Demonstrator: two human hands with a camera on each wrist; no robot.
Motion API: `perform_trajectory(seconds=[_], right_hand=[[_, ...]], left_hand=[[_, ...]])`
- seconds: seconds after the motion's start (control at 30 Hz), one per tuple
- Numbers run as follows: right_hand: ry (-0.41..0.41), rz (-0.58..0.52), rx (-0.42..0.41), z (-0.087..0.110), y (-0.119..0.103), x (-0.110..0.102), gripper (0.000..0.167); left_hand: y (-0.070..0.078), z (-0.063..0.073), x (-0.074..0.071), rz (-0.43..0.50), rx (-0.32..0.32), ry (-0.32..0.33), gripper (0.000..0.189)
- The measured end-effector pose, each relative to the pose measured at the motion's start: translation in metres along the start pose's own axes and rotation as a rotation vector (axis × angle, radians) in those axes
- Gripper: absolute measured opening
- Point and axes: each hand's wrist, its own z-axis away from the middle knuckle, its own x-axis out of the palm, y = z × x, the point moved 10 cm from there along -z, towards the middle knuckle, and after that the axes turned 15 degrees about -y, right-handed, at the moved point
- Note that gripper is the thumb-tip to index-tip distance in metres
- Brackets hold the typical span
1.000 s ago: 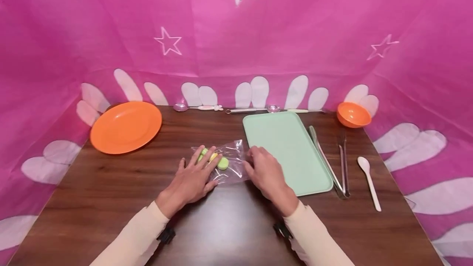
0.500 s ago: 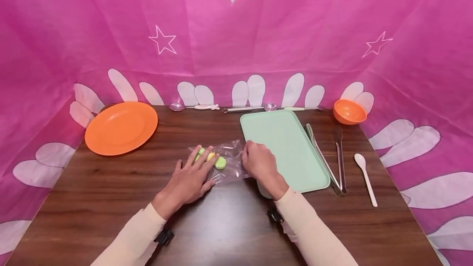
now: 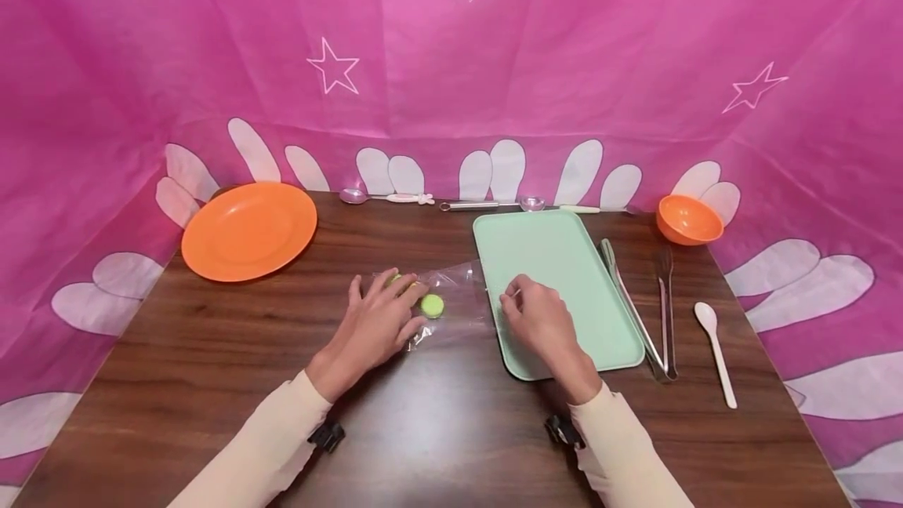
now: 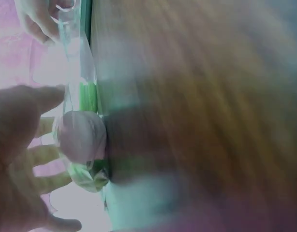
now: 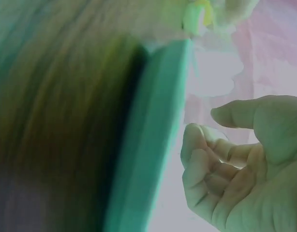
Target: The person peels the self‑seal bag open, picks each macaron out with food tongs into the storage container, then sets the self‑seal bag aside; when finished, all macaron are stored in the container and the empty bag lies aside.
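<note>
A clear plastic bag (image 3: 457, 292) lies on the table just left of the mint-green tray (image 3: 536, 245). Inside it are several round, macaron-like pieces, among them a green one (image 3: 433, 306) near the thumb. My left hand (image 3: 370, 321) rests over the bag's left part with fingers spread, hiding some of the pieces. In the left wrist view a pale round piece (image 4: 83, 137) shows beside the fingers, with green ones around it. My right hand (image 3: 542, 318) is over the tray's left side, away from the bag. Its fingers are loosely curled, thumb apart, holding nothing [no object between them].
An orange plate (image 3: 250, 232) is at the back left and an orange bowl (image 3: 690, 220) at the back right. Metal tongs (image 3: 666, 320) and a white spoon (image 3: 716, 355) lie right of the tray. Several utensils, including a ladle (image 3: 487, 205), line the back edge.
My right hand has let go of the bag's right edge and moved right, over the tray, its thumb and fingers parting. My left hand stays on the bag, its fingers slightly more bent.
</note>
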Motion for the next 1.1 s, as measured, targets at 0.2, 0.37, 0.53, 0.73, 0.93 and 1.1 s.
perform_trajectory(seconds=[0.2,0.37,0.53,0.73,0.93,1.1], right_hand=[[0.014,0.008,0.063,0.024,0.025,-0.037,0.014],[0.05,0.048,0.147,0.035,0.071,-0.066,0.022],[0.04,0.052,0.311,0.043,0.129,-0.084,0.052],[-0.092,-0.056,0.442,0.049,0.174,-0.08,0.089],[-0.102,-0.075,0.452,0.051,0.185,-0.081,0.09],[0.015,-0.038,0.471,0.063,0.188,-0.095,0.078]], left_hand=[[0.01,-0.01,-0.015,-0.037,0.042,0.174,0.008],[0.012,-0.013,-0.018,-0.04,0.039,0.189,0.006],[0.005,-0.014,-0.023,0.029,-0.011,0.169,0.003],[-0.004,-0.004,-0.042,0.222,-0.039,0.251,0.001],[-0.013,0.002,-0.048,0.31,-0.055,0.274,0.003],[-0.013,0.002,-0.047,0.315,-0.049,0.262,0.003]])
